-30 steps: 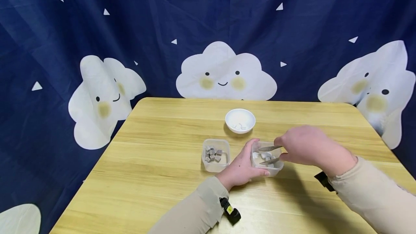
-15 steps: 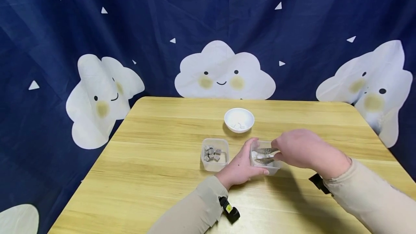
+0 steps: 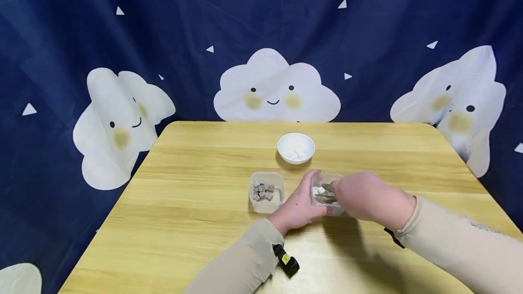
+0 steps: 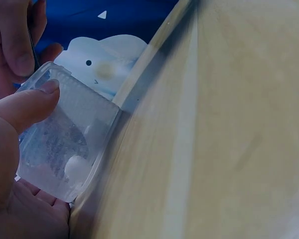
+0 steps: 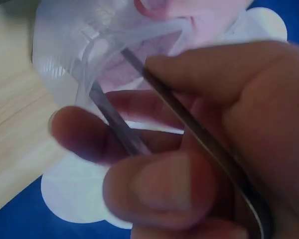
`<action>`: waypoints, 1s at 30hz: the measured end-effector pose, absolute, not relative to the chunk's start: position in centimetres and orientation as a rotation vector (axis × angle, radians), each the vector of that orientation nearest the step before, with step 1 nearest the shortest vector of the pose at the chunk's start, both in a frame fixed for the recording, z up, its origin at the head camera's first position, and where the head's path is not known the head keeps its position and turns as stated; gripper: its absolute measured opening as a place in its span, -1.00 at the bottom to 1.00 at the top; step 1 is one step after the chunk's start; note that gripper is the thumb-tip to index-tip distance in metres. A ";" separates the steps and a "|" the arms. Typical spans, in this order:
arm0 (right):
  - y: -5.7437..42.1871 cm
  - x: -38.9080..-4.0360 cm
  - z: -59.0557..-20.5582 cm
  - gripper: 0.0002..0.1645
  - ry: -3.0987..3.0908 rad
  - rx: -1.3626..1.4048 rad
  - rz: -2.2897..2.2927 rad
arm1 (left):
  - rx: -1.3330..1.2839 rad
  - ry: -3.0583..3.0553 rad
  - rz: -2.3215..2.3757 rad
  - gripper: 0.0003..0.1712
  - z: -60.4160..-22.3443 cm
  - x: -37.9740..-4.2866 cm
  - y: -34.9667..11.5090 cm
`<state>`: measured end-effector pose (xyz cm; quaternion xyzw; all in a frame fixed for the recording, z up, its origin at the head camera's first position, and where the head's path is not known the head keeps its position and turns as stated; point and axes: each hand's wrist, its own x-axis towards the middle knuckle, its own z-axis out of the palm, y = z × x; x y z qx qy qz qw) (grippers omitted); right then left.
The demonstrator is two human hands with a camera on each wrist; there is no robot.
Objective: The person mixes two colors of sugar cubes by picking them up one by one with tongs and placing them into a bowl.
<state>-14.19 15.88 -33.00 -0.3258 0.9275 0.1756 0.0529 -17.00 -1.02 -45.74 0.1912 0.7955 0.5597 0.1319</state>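
My left hand (image 3: pixel 297 209) grips a clear plastic container (image 4: pixel 97 102) from its left side, thumb across the near wall. Inside it lie small white pieces (image 3: pixel 319 190), one of them showing through the wall as a rounded white lump (image 4: pixel 77 168) in the left wrist view. My right hand (image 3: pixel 369 196) holds metal tongs (image 5: pixel 184 112) between thumb and fingers. Their two arms stand apart in the right wrist view and reach down into the container. The right hand covers the container's right part in the head view, and the tong tips are partly hidden.
Left of my left hand stands a second clear container (image 3: pixel 265 208) holding several grey cubes (image 3: pixel 262 189). A white bowl (image 3: pixel 292 159) with a few white bits in it sits behind the containers. The wooden table (image 3: pixel 196 185) ends at a dark blue cloud-patterned curtain (image 3: pixel 180 22).
My right hand has moved left over the container, pushing the tongs deeper; the tong arms have drawn closer together since a second ago. The left hand keeps its grip, and the head view has shifted slightly.
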 end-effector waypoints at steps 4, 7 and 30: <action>16.2 -14.7 -32.5 -0.85 2.741 -0.998 0.372 | 0.572 2.299 1.640 0.26 -45.7 -17.1 -1.1; 16.5 -15.2 -32.2 -0.84 2.687 -1.055 0.305 | 0.584 2.293 1.651 0.25 -45.7 -17.2 -1.1; 22.4 -17.4 -31.0 -0.64 2.785 -1.222 -0.148 | 0.610 2.354 1.599 0.26 -45.6 -17.0 -1.2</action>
